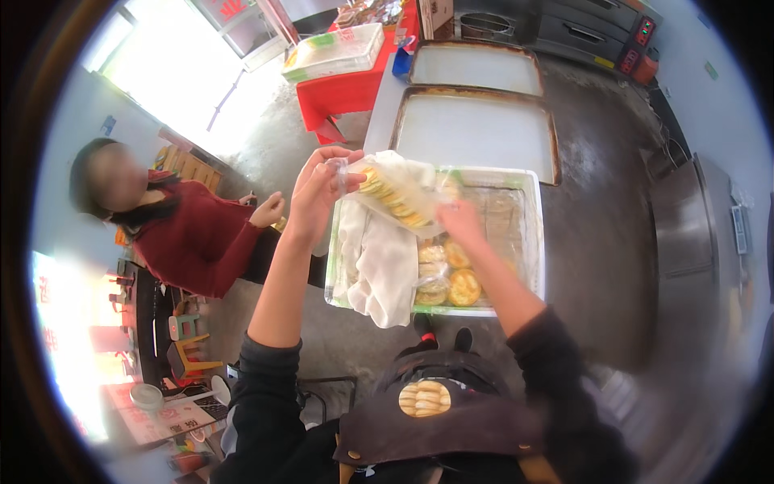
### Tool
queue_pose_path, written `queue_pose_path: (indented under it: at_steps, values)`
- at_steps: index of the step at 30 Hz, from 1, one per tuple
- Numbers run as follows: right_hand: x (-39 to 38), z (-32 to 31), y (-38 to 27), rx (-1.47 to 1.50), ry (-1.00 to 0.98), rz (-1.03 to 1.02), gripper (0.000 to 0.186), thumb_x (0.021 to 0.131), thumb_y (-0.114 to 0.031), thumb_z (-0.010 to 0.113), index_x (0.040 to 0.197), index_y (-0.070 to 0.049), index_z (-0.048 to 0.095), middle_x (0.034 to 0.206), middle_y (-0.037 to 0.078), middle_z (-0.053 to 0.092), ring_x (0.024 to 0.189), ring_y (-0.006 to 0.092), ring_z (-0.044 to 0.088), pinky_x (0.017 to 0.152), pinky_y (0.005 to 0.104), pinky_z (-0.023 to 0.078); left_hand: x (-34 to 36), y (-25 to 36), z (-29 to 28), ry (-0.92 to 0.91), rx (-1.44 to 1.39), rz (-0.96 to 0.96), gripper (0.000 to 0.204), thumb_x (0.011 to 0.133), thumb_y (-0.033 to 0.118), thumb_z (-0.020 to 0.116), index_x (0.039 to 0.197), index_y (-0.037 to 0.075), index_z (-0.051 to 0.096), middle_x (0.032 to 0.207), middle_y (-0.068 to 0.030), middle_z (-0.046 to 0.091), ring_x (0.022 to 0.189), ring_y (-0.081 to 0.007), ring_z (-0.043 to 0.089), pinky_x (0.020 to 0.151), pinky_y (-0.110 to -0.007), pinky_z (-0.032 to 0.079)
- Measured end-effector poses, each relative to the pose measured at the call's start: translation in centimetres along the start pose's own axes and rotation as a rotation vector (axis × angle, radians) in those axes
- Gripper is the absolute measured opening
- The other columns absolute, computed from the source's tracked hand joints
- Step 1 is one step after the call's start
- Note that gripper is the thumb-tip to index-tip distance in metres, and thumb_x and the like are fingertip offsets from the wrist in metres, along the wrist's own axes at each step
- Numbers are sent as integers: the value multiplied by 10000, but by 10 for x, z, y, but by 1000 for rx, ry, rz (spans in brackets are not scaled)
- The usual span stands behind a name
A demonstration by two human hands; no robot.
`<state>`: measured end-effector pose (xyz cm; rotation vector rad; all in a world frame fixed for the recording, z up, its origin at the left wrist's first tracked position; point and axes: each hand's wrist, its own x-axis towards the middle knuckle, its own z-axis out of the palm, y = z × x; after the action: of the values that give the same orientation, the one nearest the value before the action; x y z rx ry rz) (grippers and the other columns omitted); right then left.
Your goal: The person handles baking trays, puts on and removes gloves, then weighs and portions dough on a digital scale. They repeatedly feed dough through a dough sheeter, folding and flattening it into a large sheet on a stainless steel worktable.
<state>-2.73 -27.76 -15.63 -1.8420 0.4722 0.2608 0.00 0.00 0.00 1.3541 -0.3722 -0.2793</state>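
Observation:
A clear plastic bag [395, 194] with a row of round, flat yellow pastries in it is stretched slantwise between my hands, above a white foam box [538, 242]. My left hand [318, 185] pinches the bag's upper left end. At its lower right end is my right hand [461, 222], slightly blurred, with fingers closed on the plastic. Inside the box, round golden pastries [463, 286] lie near the front, some under clear film. A white cloth [375, 262] is bunched over the box's left part and hangs over its front edge.
Behind the box, two large rimmed baking trays [476, 125] rest on a table. Another foam box [334, 52] sits on a red-covered table [322, 97] at the far left. A person in a dark red top [193, 230] stands to my left. An oven [592, 32] is at the back right.

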Motion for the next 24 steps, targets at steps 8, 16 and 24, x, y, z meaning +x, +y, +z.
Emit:
queue_pose_path:
  at_steps: [8,16,24]
  values:
    - [-39,-9,-172,244,-593,-491,279,966,-309,658,956,-30,678,876,81,719,824,185,687,803,367,568,-38,46,40,298,118,-101,518,1079,489,473,1393,77,492,1290,-170,665,1137,-230,675,1000,-348,496]
    - [-156,29,-203,-531,-494,-939,417,927,-224,679,1217,73,652,1082,206,725,1061,290,702,984,409,539,-82,74,66,465,-559,-165,736,1076,571,370,1508,-24,406,1408,-293,532,1296,-392,547,1167,-543,381]
    - [-133,-23,-77,81,-560,-487,364,1024,-238,663,1322,-30,681,1152,74,725,1023,161,708,931,330,571,-139,84,33,431,-601,-16,637,1065,432,462,1469,-57,401,1292,-266,489,1198,-355,568,1122,-566,453]
